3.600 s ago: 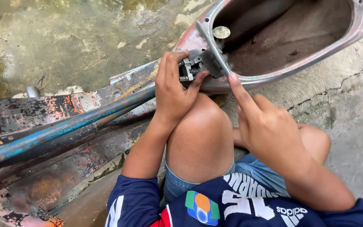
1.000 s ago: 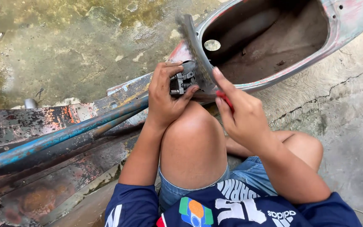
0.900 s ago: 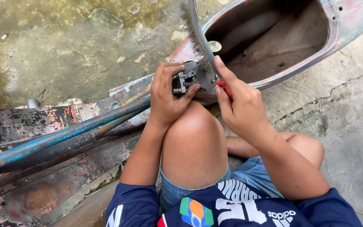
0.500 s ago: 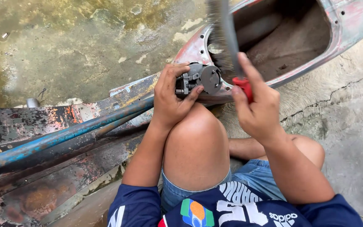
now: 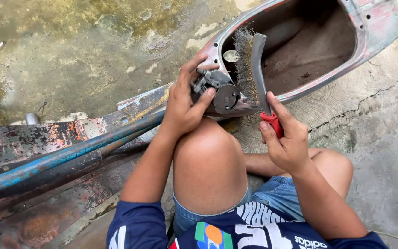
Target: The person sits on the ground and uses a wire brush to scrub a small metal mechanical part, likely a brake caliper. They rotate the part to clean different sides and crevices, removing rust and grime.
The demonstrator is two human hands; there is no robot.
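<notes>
Your left hand point(image 5: 185, 108) fingers are clamped on the small metal part point(image 5: 217, 90) above your knee. Your right hand point(image 5: 286, 143) grips the wire brush point(image 5: 253, 69), long axis running far-to-near, bristles just right of the part.

metal part point(image 5: 219, 92) left of wire brush point(image 5: 249, 69), scooter shell point(image 5: 374, 32) behind
</notes>
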